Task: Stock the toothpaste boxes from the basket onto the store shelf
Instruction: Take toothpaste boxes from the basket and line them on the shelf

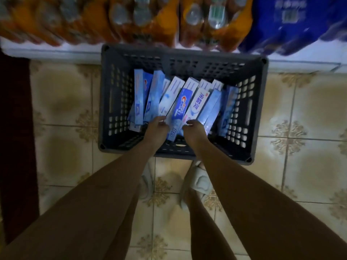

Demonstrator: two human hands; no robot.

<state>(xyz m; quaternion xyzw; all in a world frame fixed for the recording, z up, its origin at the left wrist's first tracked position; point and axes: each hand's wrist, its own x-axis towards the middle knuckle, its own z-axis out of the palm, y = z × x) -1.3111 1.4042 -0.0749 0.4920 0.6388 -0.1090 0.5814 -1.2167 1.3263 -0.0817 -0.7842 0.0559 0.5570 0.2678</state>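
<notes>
Toothpaste boxes (180, 102) fill the grey basket (116, 59); left hand (156, 127) and right hand (195, 130), fingers curled, clasp boxes at its 6 o'clock end.

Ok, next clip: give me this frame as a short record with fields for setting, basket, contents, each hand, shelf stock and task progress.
setting: tiled floor in front of a low store shelf
basket: dark grey perforated crate on the floor against the shelf
contents: many blue and white toothpaste boxes, standing and leaning
left hand: inside the basket, fingers at the near end of the Crest box
right hand: inside the basket, on the same cluster
shelf stock: orange bottle packs, blue pack
progress: no box lifted out yet
</notes>
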